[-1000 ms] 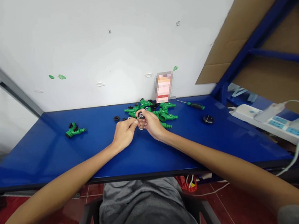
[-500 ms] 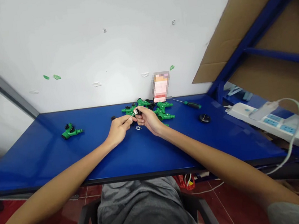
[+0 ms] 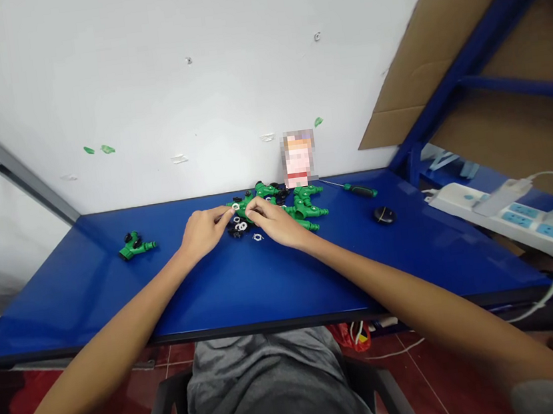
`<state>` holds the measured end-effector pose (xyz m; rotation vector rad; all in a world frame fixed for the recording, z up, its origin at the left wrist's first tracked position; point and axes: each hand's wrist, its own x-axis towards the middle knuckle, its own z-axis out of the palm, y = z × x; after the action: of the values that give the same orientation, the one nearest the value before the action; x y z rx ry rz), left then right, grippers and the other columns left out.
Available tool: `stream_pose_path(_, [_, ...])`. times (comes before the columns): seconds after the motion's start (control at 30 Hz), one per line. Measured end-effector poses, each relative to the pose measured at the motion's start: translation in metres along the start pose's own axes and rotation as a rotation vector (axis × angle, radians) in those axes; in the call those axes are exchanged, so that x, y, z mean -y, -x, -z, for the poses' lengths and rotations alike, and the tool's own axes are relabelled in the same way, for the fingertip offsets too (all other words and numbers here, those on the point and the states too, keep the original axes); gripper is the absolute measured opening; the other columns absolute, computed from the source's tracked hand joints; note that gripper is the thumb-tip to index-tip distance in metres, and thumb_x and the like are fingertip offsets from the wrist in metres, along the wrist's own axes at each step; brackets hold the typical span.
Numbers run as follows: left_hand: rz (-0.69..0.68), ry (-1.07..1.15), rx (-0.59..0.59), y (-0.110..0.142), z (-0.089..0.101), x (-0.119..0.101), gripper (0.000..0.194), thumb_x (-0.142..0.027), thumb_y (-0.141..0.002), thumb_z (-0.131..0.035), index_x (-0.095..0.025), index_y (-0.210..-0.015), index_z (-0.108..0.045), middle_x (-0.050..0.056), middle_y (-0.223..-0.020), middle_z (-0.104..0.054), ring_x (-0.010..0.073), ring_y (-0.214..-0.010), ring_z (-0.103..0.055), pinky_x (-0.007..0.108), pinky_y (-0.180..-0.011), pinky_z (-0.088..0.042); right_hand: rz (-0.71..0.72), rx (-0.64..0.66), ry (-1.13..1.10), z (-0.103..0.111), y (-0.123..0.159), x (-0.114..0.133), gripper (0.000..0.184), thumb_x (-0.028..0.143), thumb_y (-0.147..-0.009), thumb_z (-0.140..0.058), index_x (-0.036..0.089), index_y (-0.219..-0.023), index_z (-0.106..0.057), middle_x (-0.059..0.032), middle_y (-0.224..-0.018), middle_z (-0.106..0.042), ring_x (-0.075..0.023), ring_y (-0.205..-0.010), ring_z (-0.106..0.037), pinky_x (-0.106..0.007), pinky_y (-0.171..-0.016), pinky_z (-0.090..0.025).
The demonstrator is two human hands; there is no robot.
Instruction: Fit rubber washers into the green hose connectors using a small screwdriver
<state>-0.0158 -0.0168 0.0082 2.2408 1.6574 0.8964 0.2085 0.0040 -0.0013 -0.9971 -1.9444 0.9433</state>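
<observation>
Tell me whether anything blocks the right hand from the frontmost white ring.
Nothing visible stands between the right hand and the frontmost white ring; black parts lie to the ring's left in the picture.

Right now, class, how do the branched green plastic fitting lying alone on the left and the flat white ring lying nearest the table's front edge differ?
The green fitting is branched and tubular; the white ring is flat and round.
The fitting is much larger than the ring.
The fitting carries black parts; no such parts show on the ring.
Both lie on the blue tabletop.
</observation>
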Motion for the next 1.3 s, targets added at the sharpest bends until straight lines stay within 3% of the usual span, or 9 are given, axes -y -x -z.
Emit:
stream_pose_path(0.17, [0.037,-0.139,0.046,-0.001,0.004,-0.001,0.054,-0.058,-0.110,-0.051,-0.025,-0.092,-0.090,0.007,-0.067,-0.075,0.0229,-0.063,-0.064,0.031,-0.066,-0.034,0.015,0.028,0.056,0.001,0.003,0.004,0.020,0.042,-0.105,-0.054,0.025,-0.097,-0.059,0.0017,-0.084,-0.067,-0.0196,-0.074,-0.058,-0.033,-0.074,-0.038])
stream_pose_path(0.37, [-0.037,-0.149,0.076,-0.003,0.008,0.004,0.040,-0.039,-0.111,-0.053,-0.034,-0.140,-0.079,0.008,-0.113,-0.087,0.0274,-0.088,-0.079,0.030,-0.077,-0.049,0.060,0.033,0.130,0.001,0.005,0.004,0.017,0.038,-0.106,-0.054,0.024,-0.097,-0.058,0.0016,-0.081,-0.068,-0.0188,-0.069,-0.059,-0.032,-0.071,-0.037])
stream_pose_path(0.57, [-0.016,-0.294,0.213,-0.004,0.015,0.003,0.055,-0.028,-0.112,-0.042,-0.035,-0.164,-0.058,0.007,-0.095,-0.085,0.0293,-0.084,-0.080,0.033,-0.082,-0.053,0.059,0.061,0.251,0.003,0.006,0.004,0.016,0.040,-0.106,-0.053,0.025,-0.100,-0.056,0.0023,-0.079,-0.069,-0.0183,-0.066,-0.059,-0.032,-0.069,-0.037])
stream_pose_path(0.73, [0.033,-0.253,0.169,-0.005,0.017,0.003,0.056,-0.032,-0.112,-0.045,-0.029,-0.167,-0.053,0.008,-0.090,-0.083,0.0298,-0.080,-0.077,0.036,-0.084,-0.053,0.071,0.030,0.275,0.006,0.007,0.008,0.016,0.040,-0.106,-0.052,0.025,-0.101,-0.055,0.0031,-0.076,-0.066,-0.0186,-0.065,-0.058,-0.032,-0.069,-0.037])
stream_pose_path(0.83, [0.053,-0.184,0.105,-0.007,0.017,0.007,0.043,-0.032,-0.111,-0.044,-0.024,-0.145,-0.068,0.008,-0.085,-0.078,0.0292,-0.081,-0.074,0.037,-0.083,-0.052,0.093,0.005,0.271,0.009,0.007,0.007,0.013,0.038,-0.104,-0.056,0.026,-0.109,-0.053,0.0036,-0.078,-0.065,-0.0192,-0.067,-0.059,-0.033,-0.069,-0.038])
stream_pose_path(0.97, [0.059,0.024,0.043,-0.008,0.017,0.006,0.028,-0.027,-0.106,-0.044,-0.021,-0.105,-0.071,0.003,-0.078,-0.069,0.0227,-0.074,-0.065,0.033,-0.077,-0.047,0.154,0.031,0.096,0.011,0.004,0.001,0.021,0.033,-0.101,-0.059,0.027,-0.118,-0.048,-0.0018,-0.099,-0.077,-0.0173,-0.068,-0.062,-0.035,-0.072,-0.048])
stream_pose_path(1.07, [0.039,0.294,0.050,-0.004,0.014,-0.002,0.020,-0.035,-0.102,-0.054,-0.020,-0.094,-0.066,0.000,-0.076,-0.063,0.0179,-0.070,-0.057,0.029,-0.069,-0.044,0.141,0.097,-0.117,0.013,-0.002,-0.005,0.019,0.037,-0.102,-0.061,0.026,-0.112,-0.049,-0.0057,-0.109,-0.081,-0.0148,-0.068,-0.063,-0.036,-0.074,-0.054])
stream_pose_path(1.17, [-0.066,0.447,0.058,0.003,0.009,-0.013,0.027,-0.044,-0.100,-0.065,-0.020,-0.113,-0.069,-0.001,-0.084,-0.063,0.0132,-0.065,-0.049,0.026,-0.064,-0.042,0.077,0.161,-0.280,0.014,-0.005,-0.008,0.030,0.045,-0.098,-0.071,0.025,-0.109,-0.051,-0.0054,-0.102,-0.080,-0.0152,-0.070,-0.067,-0.033,-0.067,-0.054])
stream_pose_path(1.3, [-0.327,0.254,0.035,0.013,0.002,-0.021,0.044,-0.035,-0.097,-0.075,-0.025,-0.140,-0.068,0.000,-0.098,-0.063,0.0113,-0.066,-0.048,0.026,-0.067,-0.045,0.026,0.288,-0.457,0.007,0.000,-0.002,0.035,0.046,-0.100,-0.073,0.025,-0.118,-0.051,-0.0036,-0.103,-0.079,-0.0180,-0.078,-0.076,-0.032,-0.067,-0.058])
